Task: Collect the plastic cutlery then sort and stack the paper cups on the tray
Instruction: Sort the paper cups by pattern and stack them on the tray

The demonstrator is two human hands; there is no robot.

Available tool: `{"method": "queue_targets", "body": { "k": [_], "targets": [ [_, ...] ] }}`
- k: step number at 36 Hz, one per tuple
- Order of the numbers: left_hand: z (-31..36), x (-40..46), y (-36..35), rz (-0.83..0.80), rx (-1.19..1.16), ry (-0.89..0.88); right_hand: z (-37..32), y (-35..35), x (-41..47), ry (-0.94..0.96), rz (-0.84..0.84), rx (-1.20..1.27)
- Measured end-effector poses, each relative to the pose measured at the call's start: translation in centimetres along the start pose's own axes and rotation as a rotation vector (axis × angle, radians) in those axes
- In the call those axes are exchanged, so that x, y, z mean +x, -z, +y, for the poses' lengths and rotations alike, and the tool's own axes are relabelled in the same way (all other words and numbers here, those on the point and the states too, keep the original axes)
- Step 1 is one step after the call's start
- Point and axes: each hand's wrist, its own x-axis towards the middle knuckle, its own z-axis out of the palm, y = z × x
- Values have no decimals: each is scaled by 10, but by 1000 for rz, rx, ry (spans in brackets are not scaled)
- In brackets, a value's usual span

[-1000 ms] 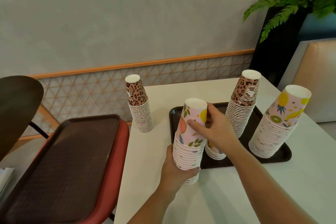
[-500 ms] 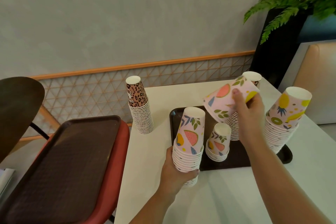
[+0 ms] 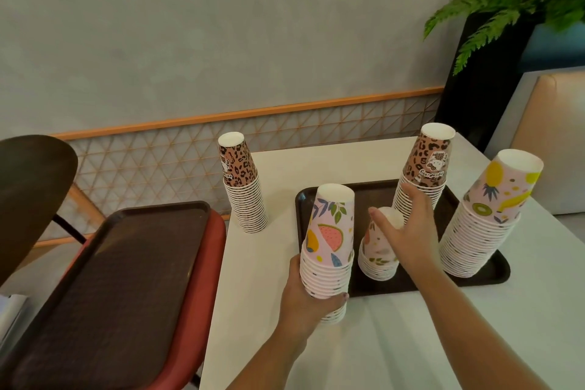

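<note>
My left hand (image 3: 308, 304) grips the lower part of a tall stack of pink fruit-print cups (image 3: 329, 250) that stands upside down at the near left corner of the dark tray (image 3: 493, 275). My right hand (image 3: 408, 231) rests on top of a short pink fruit-print stack (image 3: 375, 263) in the middle of the tray, with thumb and fingers spread around the top cup. A leopard-print stack (image 3: 424, 174) stands at the tray's back. At the tray's right end stands a tall pineapple-print stack (image 3: 484, 218). No plastic cutlery shows.
A second leopard-print stack (image 3: 243, 184) stands on the white table (image 3: 395, 342), left of the tray. An empty brown tray (image 3: 104, 288) lies on a red chair seat (image 3: 193, 310) to the left. A dark planter with a fern (image 3: 512, 0) stands at the back right.
My right hand lifted the top cup off the tall pink stack, carried it to the right, and brought it down onto the short pink stack. My left hand stayed on the tall stack.
</note>
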Motion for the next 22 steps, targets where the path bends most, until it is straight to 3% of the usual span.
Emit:
{"method": "queue_targets", "body": {
  "k": [3, 7, 9, 22],
  "targets": [
    [-1, 0, -1, -1, -8, -6, -18, 0, -5, 134, -66, 96],
    [-1, 0, -3, -12, -38, -22, -37, -6, -11, 142, -442, 263],
    [0, 0, -4, -19, -52, -24, -42, -10, -14, 116, -540, 253],
    [-1, -1, -1, -32, -58, -34, -50, -8, -9, 103, -345, 319]
  ]
}}
